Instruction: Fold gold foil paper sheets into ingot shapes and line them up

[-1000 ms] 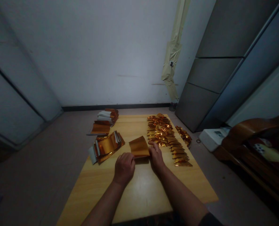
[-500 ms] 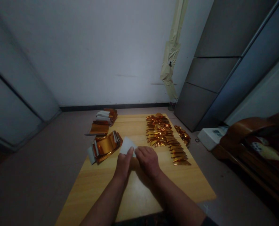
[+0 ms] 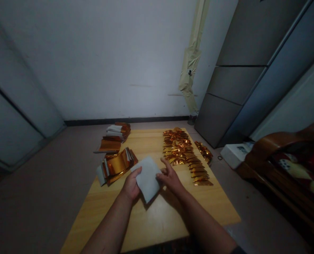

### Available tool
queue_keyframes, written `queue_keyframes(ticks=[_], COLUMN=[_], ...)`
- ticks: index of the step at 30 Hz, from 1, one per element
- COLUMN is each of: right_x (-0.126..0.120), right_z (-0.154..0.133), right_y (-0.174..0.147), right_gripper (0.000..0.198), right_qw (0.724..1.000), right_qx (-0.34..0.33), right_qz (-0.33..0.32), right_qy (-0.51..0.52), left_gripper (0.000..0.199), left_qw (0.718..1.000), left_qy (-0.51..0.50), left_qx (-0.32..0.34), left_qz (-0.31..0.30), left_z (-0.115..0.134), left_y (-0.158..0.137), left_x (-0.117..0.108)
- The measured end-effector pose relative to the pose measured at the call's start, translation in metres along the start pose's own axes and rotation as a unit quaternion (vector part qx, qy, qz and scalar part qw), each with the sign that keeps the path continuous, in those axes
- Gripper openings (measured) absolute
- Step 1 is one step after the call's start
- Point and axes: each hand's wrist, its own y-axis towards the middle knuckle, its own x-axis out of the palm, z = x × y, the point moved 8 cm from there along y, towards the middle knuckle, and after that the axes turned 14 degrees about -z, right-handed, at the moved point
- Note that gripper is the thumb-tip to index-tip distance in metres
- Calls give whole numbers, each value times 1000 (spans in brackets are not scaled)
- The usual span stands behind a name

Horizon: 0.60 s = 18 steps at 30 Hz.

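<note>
A sheet of paper [image 3: 148, 178], pale grey side up, is held above the table, one corner pointing towards me. My left hand [image 3: 132, 184] grips its left edge, thumb on top and fingers underneath. At the opposite edge, my right hand [image 3: 170, 176] pinches the paper between thumb and a finger, while other fingers stick out. Left of the sheet lies a stack of gold foil papers [image 3: 117, 165], curled, with grey backs showing. Folded gold foil pieces [image 3: 178, 148] stand in overlapping rows on the right side.
The light wooden table [image 3: 106, 215] carries all this. Another pile of foil papers [image 3: 114, 135] overhangs its far left edge. More gold pieces [image 3: 204, 151] sit beyond the right edge. A fridge [image 3: 225, 91], a white box [image 3: 233, 155] and a wooden seat [image 3: 276, 169] are to the right.
The paper, previously small and mostly covered by both hands, now shows as a broad flat sheet. My hands have moved apart to its opposite edges, and my right fingers have partly opened.
</note>
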Motion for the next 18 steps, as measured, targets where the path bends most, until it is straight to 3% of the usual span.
queue_keyframes(ticks=[4,8,10,12,14,16,18], right_x=[7,4,1,-3,-5,-5,-4], right_z=[20,32,35,36,34,33,33], right_y=[-6,-14,-15,-16,-15,-13,-12], right_gripper=[81,47,26,15,12,11,10], right_qw=[993,992,989,982,977,975,974], right_qx=[47,106,141,169,188,200,208], right_qz=[18,43,55,70,73,66,52], right_qy=[109,46,-6,-47,-73,-77,-70], left_gripper=[39,53,57,51,41,32,43], left_qw=[997,980,957,907,823,734,674], left_qy=[34,118,197,324,479,608,699], left_qx=[48,117,150,195,247,279,239], left_qz=[59,113,152,185,180,120,-4], left_z=[11,27,36,47,56,52,30], left_y=[7,11,8,-2,-15,-27,-32], left_x=[-10,-20,-25,-22,-7,14,32])
